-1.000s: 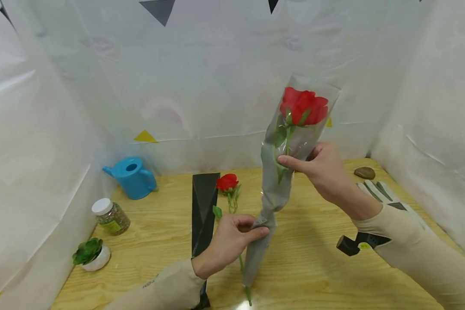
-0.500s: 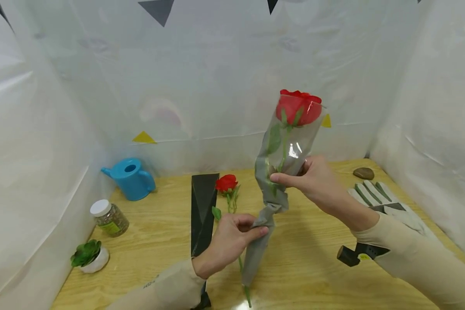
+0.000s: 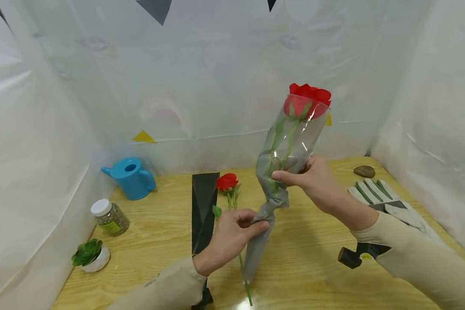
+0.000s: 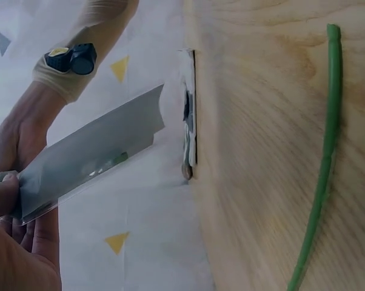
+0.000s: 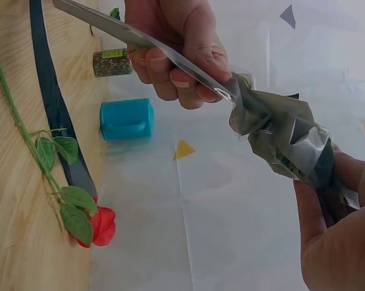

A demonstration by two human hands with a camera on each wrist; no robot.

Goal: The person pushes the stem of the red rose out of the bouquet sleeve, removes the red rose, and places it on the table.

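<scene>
A red rose [image 3: 307, 98] stands in a grey and clear plastic sleeve [image 3: 280, 159], held upright above the wooden table [image 3: 314, 275]. My right hand [image 3: 300, 175] grips the sleeve's middle, where the film is bunched. My left hand [image 3: 242, 228] pinches the narrow lower part of the sleeve [image 5: 164, 54]; its green stem end [image 3: 248, 295] sticks out below. A second red rose [image 3: 227, 182] lies on the table behind my left hand, its stem [image 4: 319, 182] running toward me.
A black folded sleeve [image 3: 202, 206] lies beside the second rose. A blue watering can [image 3: 131, 177], a jar [image 3: 109, 217] and a small potted succulent [image 3: 89, 254] sit at the left. Work gloves [image 3: 387, 206], a stone [image 3: 364, 171] and a black-headed tool [image 3: 356, 254] lie at the right.
The sleeve has slid down and bunched, so the rose's bloom now stands at the sleeve's top rim instead of well inside it. Both hands kept their grips.
</scene>
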